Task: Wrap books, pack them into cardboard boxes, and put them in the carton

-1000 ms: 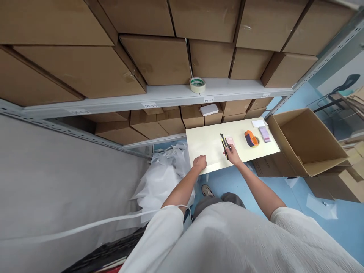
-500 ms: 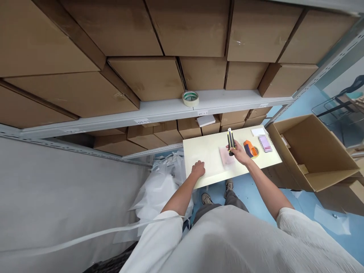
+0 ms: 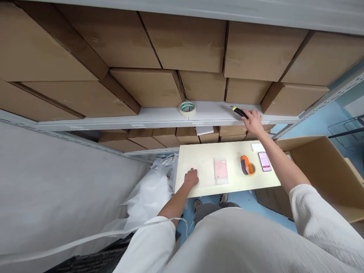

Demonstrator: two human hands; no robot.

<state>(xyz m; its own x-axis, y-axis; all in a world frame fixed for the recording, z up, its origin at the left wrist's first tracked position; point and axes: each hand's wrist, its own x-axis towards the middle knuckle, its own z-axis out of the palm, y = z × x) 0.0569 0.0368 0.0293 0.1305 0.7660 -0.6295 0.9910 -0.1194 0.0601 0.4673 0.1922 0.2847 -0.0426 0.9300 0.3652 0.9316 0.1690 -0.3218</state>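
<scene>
My right hand is closed round a black-and-yellow utility knife, held at the grey shelf edge with its yellow end pointing left. My left hand rests on the left part of a pale board, fingers spread against its surface. To the right of that hand lies a flat pink item in a clear bag. Farther right on the board are an orange-and-blue tape dispenser, a phone and a small white box.
A roll of masking tape sits on the shelf before stacked cardboard boxes. A white pad lies below. An open carton stands right of the board, white plastic sheeting at its left.
My right hand has carried the utility knife from above the pink item up and right to the shelf. My left hand stays on the board. The view has tilted upward.
</scene>
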